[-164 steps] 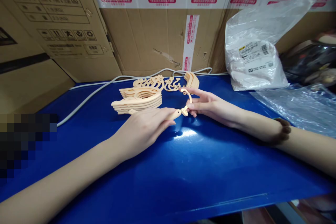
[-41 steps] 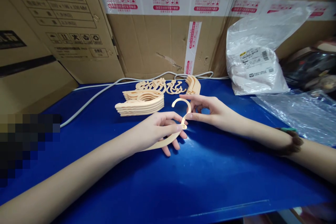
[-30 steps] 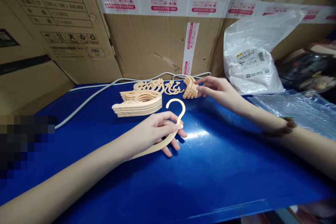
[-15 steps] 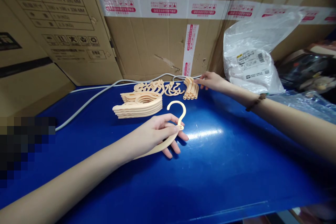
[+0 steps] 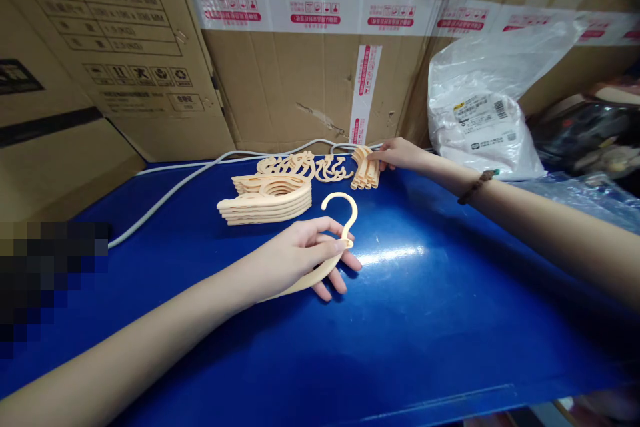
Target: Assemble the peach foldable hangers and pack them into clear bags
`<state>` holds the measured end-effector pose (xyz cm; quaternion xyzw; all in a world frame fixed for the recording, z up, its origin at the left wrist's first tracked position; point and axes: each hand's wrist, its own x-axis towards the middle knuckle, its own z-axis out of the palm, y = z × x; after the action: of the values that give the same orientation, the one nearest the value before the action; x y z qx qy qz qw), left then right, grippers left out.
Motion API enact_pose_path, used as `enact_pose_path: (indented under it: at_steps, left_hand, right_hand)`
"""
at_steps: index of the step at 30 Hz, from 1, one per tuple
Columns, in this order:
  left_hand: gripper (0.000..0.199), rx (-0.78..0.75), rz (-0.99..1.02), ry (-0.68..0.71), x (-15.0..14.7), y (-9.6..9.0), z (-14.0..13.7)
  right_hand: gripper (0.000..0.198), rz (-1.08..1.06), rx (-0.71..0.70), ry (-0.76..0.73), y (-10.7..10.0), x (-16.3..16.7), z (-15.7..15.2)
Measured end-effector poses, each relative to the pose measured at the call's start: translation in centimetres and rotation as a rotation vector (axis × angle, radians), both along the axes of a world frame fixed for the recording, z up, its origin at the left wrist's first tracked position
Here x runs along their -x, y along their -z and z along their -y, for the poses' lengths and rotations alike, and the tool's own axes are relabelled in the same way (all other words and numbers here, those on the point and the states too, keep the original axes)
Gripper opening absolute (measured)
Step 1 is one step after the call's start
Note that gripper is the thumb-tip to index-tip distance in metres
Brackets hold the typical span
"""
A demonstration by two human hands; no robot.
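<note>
The hanger (image 5: 320, 267) is gripped in the left hand (image 5: 295, 257) while one piece is best pinched from the small pile (image 5: 365, 172) touched by the right hand (image 5: 397, 153), whose fingers are loosely curled, holding nothing yet

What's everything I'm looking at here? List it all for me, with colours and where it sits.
hanger with hook: one, peach, held in the left hand at the table's middle
stack of hanger bodies: one stack, peach, behind the left hand
loose hooks: a cluster, count unclear, peach, behind the stack
small pile of pieces: one, peach, at the right hand's fingertips
cable: one, white, along the table's back edge
plastic bag: one, white, labelled, back right
clear film: one sheet, far right
cardboard boxes: several, brown, behind the table
table: one, blue
left hand: closed on the hanger
right hand: touching the small pile; dark wristband
</note>
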<state>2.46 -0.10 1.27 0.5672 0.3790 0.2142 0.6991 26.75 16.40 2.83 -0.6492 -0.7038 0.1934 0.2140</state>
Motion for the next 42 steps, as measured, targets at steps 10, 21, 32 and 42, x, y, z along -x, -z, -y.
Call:
enact_pose_path:
  at_steps: [10, 21, 32, 42]
  left_hand:
    - [0.021, -0.007, -0.006, 0.010, 0.1, 0.0, -0.1]
    - [0.024, -0.007, -0.004, 0.016, 0.0, 0.0, 0.0]
    - [0.014, -0.016, -0.028, -0.003, 0.1, -0.3, 0.2]
    - [0.009, -0.006, -0.030, -0.076, -0.3, -0.6, 0.3]
  right_hand:
    - [0.023, -0.106, -0.036, 0.039, -0.1, -0.5, 0.5]
    - [0.015, -0.113, -0.015, 0.097, 0.4, -0.6, 0.4]
    - [0.029, -0.473, -0.052, 0.111, -1.1, -0.5, 3.5]
    - [0.008, -0.807, 0.178, -0.205, -0.6, 1.6, 11.6]
